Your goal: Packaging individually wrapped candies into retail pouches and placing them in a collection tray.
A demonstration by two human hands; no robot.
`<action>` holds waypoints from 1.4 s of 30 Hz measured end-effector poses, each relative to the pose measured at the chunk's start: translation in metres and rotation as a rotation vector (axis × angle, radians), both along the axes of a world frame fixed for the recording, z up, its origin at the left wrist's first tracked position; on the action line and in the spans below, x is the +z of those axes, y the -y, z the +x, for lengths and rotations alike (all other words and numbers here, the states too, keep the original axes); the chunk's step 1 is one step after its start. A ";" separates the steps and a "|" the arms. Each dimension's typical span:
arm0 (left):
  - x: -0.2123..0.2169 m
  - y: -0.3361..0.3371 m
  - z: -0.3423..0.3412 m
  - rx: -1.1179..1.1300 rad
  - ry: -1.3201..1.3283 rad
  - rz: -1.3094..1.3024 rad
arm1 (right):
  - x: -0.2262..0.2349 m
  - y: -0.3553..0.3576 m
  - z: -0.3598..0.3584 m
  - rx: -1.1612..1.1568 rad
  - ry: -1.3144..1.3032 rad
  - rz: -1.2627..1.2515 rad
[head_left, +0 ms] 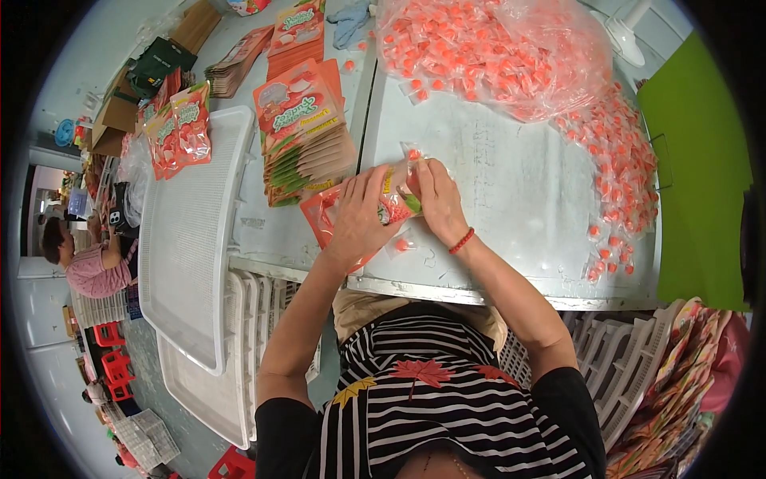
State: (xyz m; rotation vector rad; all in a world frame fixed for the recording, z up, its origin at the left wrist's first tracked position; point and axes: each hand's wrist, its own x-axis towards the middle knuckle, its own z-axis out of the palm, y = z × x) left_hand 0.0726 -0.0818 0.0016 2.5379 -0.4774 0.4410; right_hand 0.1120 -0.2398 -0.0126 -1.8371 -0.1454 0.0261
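A red and green printed candy pouch lies tilted at the front edge of the metal table. My left hand lies over the pouch, its fingers curled on the printed side and gripping it. At the pouch's right end, my right hand, with a red bead bracelet at the wrist, grips the edge; its thumb is hidden. One wrapped red candy sits just beyond the right fingertips. Another wrapped candy rests on the table below the pouch, between my wrists. Left of my hands is a fanned stack of flat pouches.
A large clear bag of wrapped candies covers the far table, spilling into a loose pile along the right. White trays stand at the left, with filled pouches by the upper one. A green panel borders the right. Another person works far left.
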 end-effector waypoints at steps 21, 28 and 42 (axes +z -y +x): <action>0.014 -0.048 -0.021 0.297 0.107 -0.441 | -0.033 0.036 -0.033 0.019 0.506 -0.624; 0.008 -0.073 -0.029 0.273 0.152 -0.436 | -0.035 -0.003 -0.001 0.030 0.536 -0.760; 0.016 -0.048 -0.017 0.178 0.158 -0.190 | -0.041 -0.008 0.005 0.086 0.657 -0.787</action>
